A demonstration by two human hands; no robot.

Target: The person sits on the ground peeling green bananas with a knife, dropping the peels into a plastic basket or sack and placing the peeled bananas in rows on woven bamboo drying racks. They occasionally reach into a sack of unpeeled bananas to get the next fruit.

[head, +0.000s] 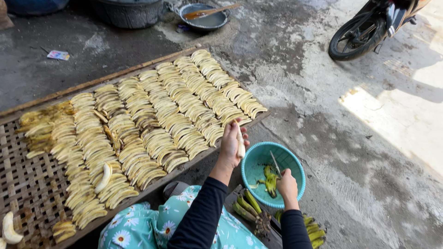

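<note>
1. A lap in a teal dress printed with white flowers sits at the bottom edge, both arms in black sleeves reaching out over it
2. Green bananas lie in a bunch just beside the right forearm, next to the basket
3. The right hand is closed around a knife, its blade pointing into the teal basket, where green peel lies
4. The left hand is curled shut around a peeled banana, held upright near the edge of the tray
5. The woven bamboo tray carries rows of banana slices, a few whole peeled ones lying at its near corner
6. Beyond, on the concrete, a metal pan and a motorbike wheel
</note>
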